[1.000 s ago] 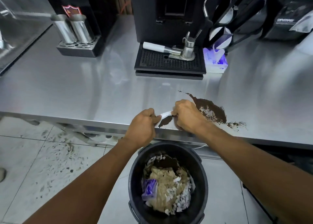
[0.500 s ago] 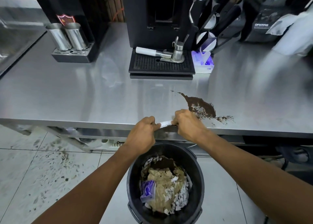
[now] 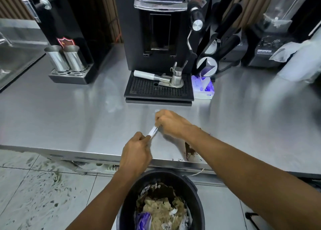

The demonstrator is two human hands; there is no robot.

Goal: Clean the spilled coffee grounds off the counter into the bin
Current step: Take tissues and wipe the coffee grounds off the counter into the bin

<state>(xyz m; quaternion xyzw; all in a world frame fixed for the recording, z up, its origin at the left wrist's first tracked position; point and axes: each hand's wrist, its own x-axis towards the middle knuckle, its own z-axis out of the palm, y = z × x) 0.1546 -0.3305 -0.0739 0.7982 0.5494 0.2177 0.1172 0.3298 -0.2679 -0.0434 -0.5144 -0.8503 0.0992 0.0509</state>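
L hand [image 3: 137, 153], R hand [image 3: 171, 123] shifted up counter [image 3: 69, 116], both pinching white strip [image 3: 152, 131] (paper?); grounds [image 3: 190, 150] near edge.

The right forearm [image 3: 234, 153] hides part of the coffee grounds [image 3: 190, 151] right of centre; the bin [image 3: 195, 201] runs off the bottom edge; the white strip [image 3: 152, 130] is blurred.

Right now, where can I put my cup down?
Most bare counter: left, between the steel cups, the drip tray and the left hand. Another: right of the tissue pack, before the blender. Crowded: the front, with the coffee grounds and the right hand; both hands pinch a white strip.
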